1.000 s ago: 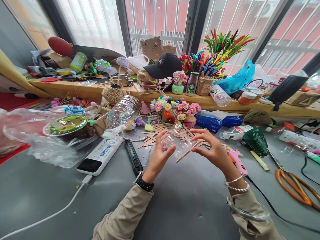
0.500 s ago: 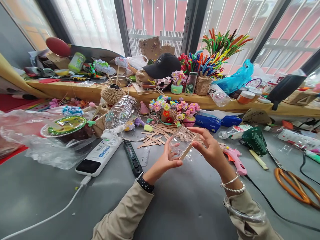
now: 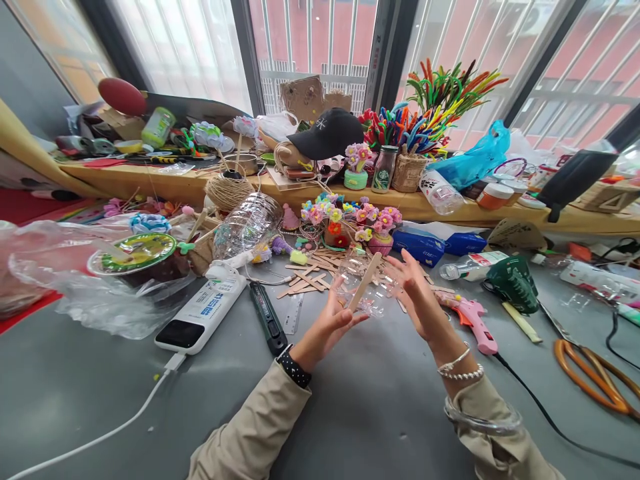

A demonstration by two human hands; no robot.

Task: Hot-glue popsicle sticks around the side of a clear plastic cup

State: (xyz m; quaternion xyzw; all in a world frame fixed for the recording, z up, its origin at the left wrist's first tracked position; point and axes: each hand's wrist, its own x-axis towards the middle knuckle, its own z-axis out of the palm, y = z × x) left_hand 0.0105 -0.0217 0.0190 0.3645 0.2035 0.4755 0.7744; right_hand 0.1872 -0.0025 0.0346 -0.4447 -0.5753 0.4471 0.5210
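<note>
My left hand (image 3: 327,328) supports a clear plastic bottle piece (image 3: 376,293) from below and to the left. Its thumb presses a wooden craft stick (image 3: 367,280), which slants up to the right against the plastic. My right hand (image 3: 419,293) is at the other side of the bottle piece with its fingers apart, holding nothing; whether a fingertip touches the plastic I cannot tell. Behind them a pile of craft sticks (image 3: 309,279) lies on the grey table (image 3: 360,407). A pink glue gun (image 3: 477,321) lies right of my right hand.
A green cutter (image 3: 267,317), a clear ruler (image 3: 293,315) and a white power bank (image 3: 203,313) lie to the left. Orange-handled scissors (image 3: 595,373) and a dark green object (image 3: 511,283) are at right. Pipe-cleaner flowers (image 3: 385,219) and a large plastic bottle (image 3: 247,223) stand behind.
My right hand has let go of the craft stick and opened, moving slightly right. The stick now stands steeper, held by my left hand alone against the bottle piece.
</note>
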